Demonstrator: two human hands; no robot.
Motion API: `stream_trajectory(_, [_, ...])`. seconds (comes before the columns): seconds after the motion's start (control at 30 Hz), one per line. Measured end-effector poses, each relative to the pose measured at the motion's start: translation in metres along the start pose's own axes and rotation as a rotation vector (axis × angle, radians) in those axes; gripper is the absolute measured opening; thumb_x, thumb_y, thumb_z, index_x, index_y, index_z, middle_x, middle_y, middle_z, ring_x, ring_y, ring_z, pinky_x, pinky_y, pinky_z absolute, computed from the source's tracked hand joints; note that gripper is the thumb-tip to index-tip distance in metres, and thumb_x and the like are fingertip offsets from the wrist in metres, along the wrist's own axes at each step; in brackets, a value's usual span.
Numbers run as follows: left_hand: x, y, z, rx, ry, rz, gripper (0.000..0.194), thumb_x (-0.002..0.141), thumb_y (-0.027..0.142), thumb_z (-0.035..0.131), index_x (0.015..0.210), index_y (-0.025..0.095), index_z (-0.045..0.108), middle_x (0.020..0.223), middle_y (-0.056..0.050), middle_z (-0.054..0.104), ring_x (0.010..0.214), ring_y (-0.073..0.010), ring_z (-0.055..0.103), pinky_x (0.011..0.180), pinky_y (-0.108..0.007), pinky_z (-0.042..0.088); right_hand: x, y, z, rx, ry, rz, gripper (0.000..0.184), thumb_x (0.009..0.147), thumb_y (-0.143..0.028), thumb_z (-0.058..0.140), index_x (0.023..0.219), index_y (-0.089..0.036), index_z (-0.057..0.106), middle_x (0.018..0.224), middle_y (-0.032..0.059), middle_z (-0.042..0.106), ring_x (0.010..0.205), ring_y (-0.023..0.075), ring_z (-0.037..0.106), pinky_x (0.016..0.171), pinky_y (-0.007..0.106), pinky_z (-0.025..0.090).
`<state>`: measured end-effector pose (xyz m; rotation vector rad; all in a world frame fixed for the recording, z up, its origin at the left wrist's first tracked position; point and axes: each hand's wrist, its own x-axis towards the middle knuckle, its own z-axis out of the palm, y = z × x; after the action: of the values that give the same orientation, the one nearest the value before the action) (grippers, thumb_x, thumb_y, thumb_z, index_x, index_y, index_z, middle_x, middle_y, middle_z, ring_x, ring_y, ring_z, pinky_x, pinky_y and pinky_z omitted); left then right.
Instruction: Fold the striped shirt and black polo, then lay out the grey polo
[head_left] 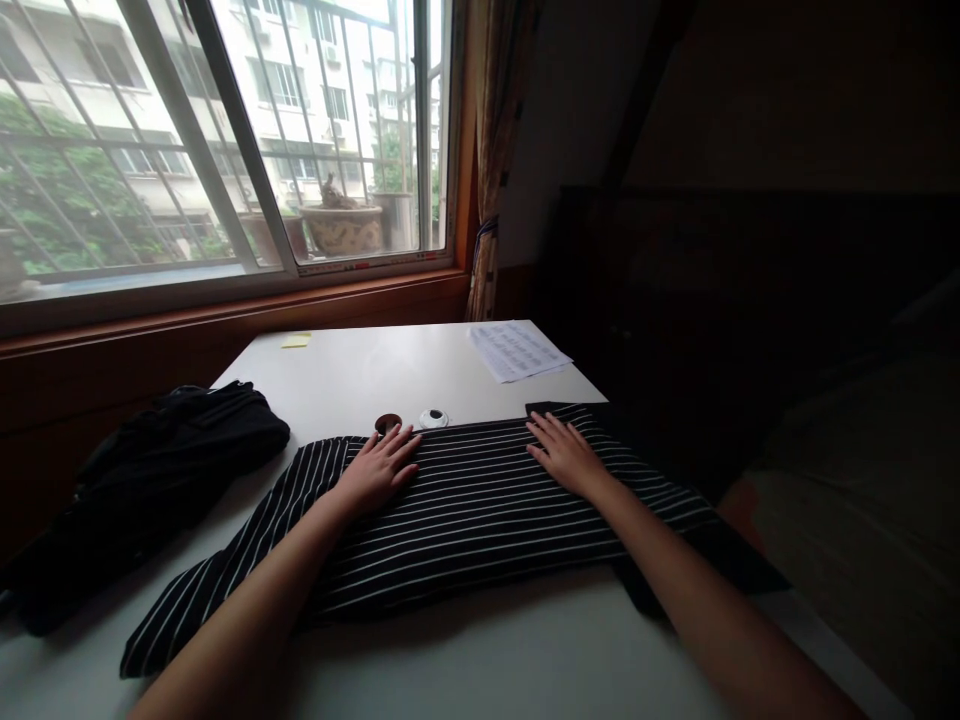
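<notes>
A black garment with thin white stripes [465, 510] lies spread across the white table, a sleeve-like part reaching toward the lower left. My left hand [379, 470] rests flat on its left part, fingers apart. On the upper right part of the cloth lies my right hand [562, 453], also flat with the fingers spread. Neither hand grips the fabric. Plain black cloth shows at the garment's right end, where dim light hides its exact outline.
Dark clothes [172, 470] are heaped on the left of the table [360, 365]. Beyond the garment are a round brown-rimmed hole [388, 422], a small white round object [434, 418], printed sheets [517, 350] and a yellow note [296, 340]. A barred window [225, 140] stands behind.
</notes>
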<state>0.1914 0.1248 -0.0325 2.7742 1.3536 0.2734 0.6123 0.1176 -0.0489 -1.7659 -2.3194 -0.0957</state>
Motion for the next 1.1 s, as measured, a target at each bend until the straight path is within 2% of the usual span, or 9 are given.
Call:
stream_trajectory(0.23, [-0.042,-0.059,-0.016,-0.019,-0.039,-0.079,0.059,0.103,0.055,0.032,0.157,0.032,0.029,0.165,-0.002,0.027,0.154,-0.0250,0.019,0.124,-0.054,0.017,-0.041,0.072,-0.010,0.071,-0.005,0.192,0.057,0.101,-0.052,0.031,0.153,-0.029,0.042,0.162,0.0044,0.035,0.150,0.0263,0.030,0.121,0.053,0.028])
stream_trajectory(0.43, [-0.082,-0.103,-0.019,-0.035,-0.003,-0.125,0.059,0.104,0.052,0.030,0.157,0.026,0.032,0.164,-0.004,0.030,0.153,-0.0236,0.022,0.125,-0.049,0.020,-0.062,0.094,-0.012,0.077,0.008,0.209,0.058,0.100,-0.050,0.033,0.152,-0.028,0.042,0.161,0.0044,0.038,0.150,0.0253,0.032,0.121,0.050,0.028])
stream_trajectory(0.57, [-0.106,-0.109,-0.030,-0.054,0.129,-0.113,0.058,0.103,0.051,0.032,0.152,0.021,0.043,0.161,-0.007,0.037,0.152,-0.0246,0.028,0.124,-0.047,0.026,-0.069,0.100,-0.015,0.035,0.023,0.244,0.058,0.099,-0.047,0.033,0.150,-0.023,0.046,0.159,0.0069,0.041,0.148,0.0268,0.035,0.120,0.050,0.030])
stream_trajectory(0.67, [-0.117,-0.090,-0.047,-0.056,0.240,-0.080,0.054,0.104,0.047,0.034,0.151,0.023,0.045,0.159,-0.007,0.041,0.151,-0.0251,0.030,0.124,-0.048,0.027,-0.075,0.093,-0.025,-0.015,0.085,0.266,0.056,0.098,-0.042,0.035,0.149,-0.023,0.048,0.159,0.0073,0.041,0.147,0.0286,0.036,0.119,0.054,0.029])
stream_trajectory(0.77, [-0.117,-0.042,-0.063,-0.039,0.268,-0.022,0.052,0.104,0.044,0.037,0.154,0.026,0.040,0.159,-0.005,0.042,0.153,-0.0255,0.025,0.123,-0.050,0.029,-0.073,0.057,-0.041,-0.019,0.173,0.173,0.054,0.100,-0.039,0.033,0.150,-0.023,0.046,0.160,0.0064,0.039,0.149,0.0282,0.032,0.121,0.055,0.026])
stream_trajectory(0.87, [-0.104,0.025,-0.062,0.014,0.177,0.065,0.056,0.104,0.046,0.039,0.157,0.030,0.032,0.164,-0.002,0.032,0.153,-0.0279,0.021,0.123,-0.055,0.028,-0.063,-0.017,-0.054,0.059,0.202,-0.006,0.055,0.103,-0.038,0.032,0.155,-0.022,0.040,0.162,0.0058,0.034,0.151,0.0278,0.029,0.122,0.053,0.023])
stream_trajectory(0.93, [-0.093,0.066,-0.048,0.030,0.122,0.089,0.057,0.104,0.048,0.037,0.158,0.032,0.028,0.164,-0.002,0.029,0.153,-0.0280,0.021,0.123,-0.055,0.028,-0.056,-0.077,-0.055,0.125,0.138,-0.170,0.057,0.104,-0.040,0.034,0.158,-0.024,0.033,0.164,0.0040,0.030,0.152,0.0285,0.027,0.123,0.054,0.021])
stream_trajectory(1.0, [-0.084,0.093,-0.028,0.028,0.087,0.099,0.056,0.105,0.048,0.033,0.158,0.031,0.028,0.164,-0.003,0.030,0.153,-0.0273,0.022,0.123,-0.055,0.027,-0.053,-0.130,-0.048,0.167,0.069,-0.276,0.059,0.104,-0.044,0.035,0.160,-0.025,0.028,0.165,0.0040,0.025,0.152,0.0278,0.026,0.123,0.053,0.021])
stream_trajectory(1.1, [-0.082,0.101,-0.002,0.029,0.068,0.082,0.057,0.105,0.049,0.030,0.158,0.028,0.028,0.162,-0.006,0.032,0.152,-0.0277,0.026,0.123,-0.054,0.026,-0.057,-0.174,-0.032,0.179,-0.061,-0.347,0.062,0.103,-0.051,0.038,0.159,-0.025,0.030,0.165,0.0052,0.024,0.152,0.0265,0.024,0.123,0.052,0.022])
